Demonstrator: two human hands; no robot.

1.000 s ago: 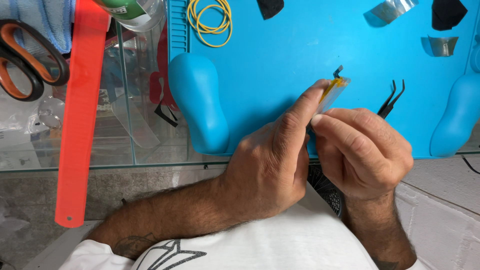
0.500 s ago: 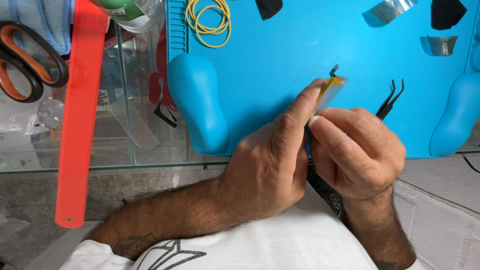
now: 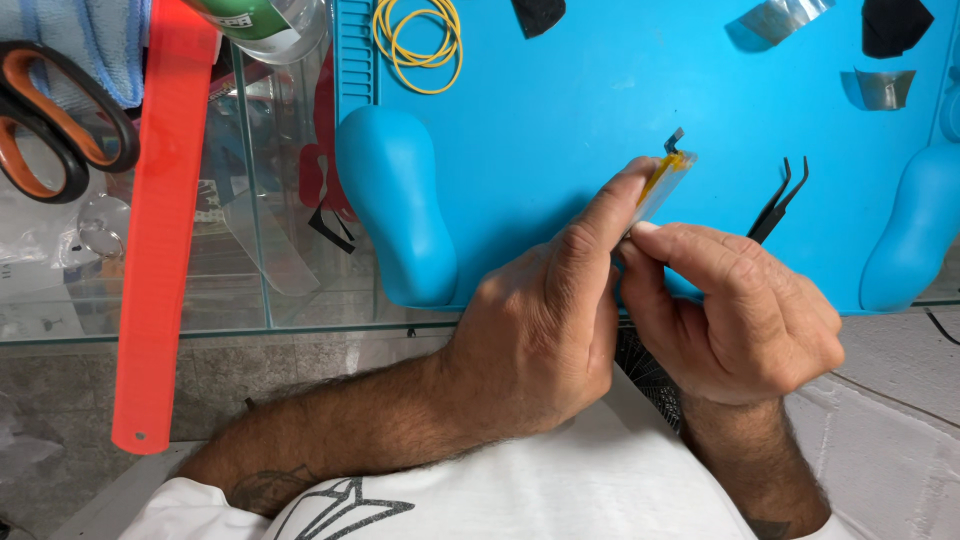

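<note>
Right now your left hand (image 3: 540,340) and right hand (image 3: 735,315) both pinch the small flat part with yellow tape (image 3: 662,183) above the blue mat (image 3: 600,90), so it looks only part done, tweezers (image 3: 778,205) untouched.

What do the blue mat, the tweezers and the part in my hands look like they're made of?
Blue mat: likely silicone, matte, with soft moulded edges. Tweezers: probably metal with a black coating, thin curved tips. Small flat part pinched by left hand and right hand: silvery foil-like skin, amber tape strip.
</note>
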